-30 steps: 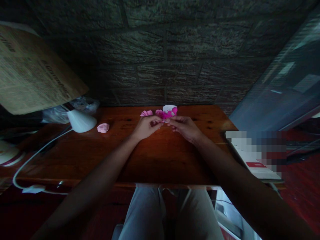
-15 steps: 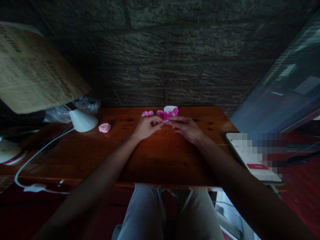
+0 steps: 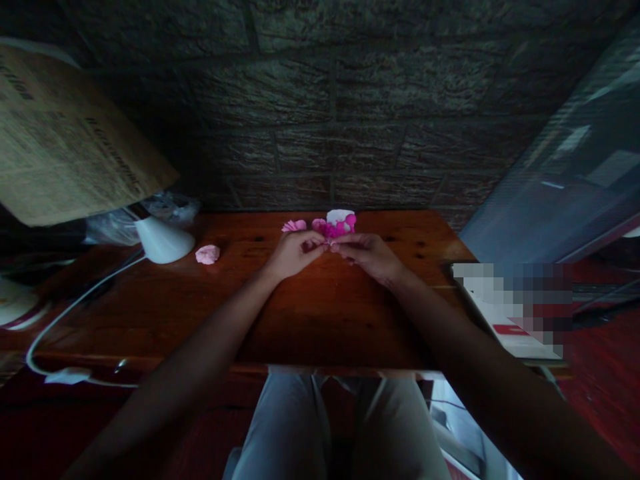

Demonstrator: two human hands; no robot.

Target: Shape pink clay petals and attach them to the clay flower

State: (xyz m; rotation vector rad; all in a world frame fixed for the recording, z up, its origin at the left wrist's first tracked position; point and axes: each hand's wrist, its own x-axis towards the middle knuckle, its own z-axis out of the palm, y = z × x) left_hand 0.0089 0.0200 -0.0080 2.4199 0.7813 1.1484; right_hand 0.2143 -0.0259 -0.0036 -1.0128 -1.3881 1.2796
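Over the far part of the wooden table, my left hand [image 3: 299,253] and my right hand [image 3: 371,256] meet fingertip to fingertip. Both are closed in a pinch on a small pale pink piece [image 3: 329,244], mostly covered by the fingers; it looks like a petal, but its exact kind is unclear. Right behind the fingertips lie bright magenta petal-like pieces [image 3: 340,228], partly over a white piece [image 3: 338,215]. A pink flower-like piece [image 3: 294,226] rests beyond my left hand. Farther left sits a crumpled light pink piece [image 3: 207,254].
A lamp with a newsprint shade [image 3: 85,147] and white base [image 3: 165,241] stands left on the wooden table [image 3: 330,320], its white cord [image 3: 55,323] hanging at the front. Clear plastic [image 3: 110,228] lies behind it. A white box-like item [image 3: 493,307] is at right. A brick wall [image 3: 300,87] rises behind.
The view has shifted very slightly. My right fingers have moved a little closer to the left fingertips, and the magenta pieces behind them look slightly rearranged.
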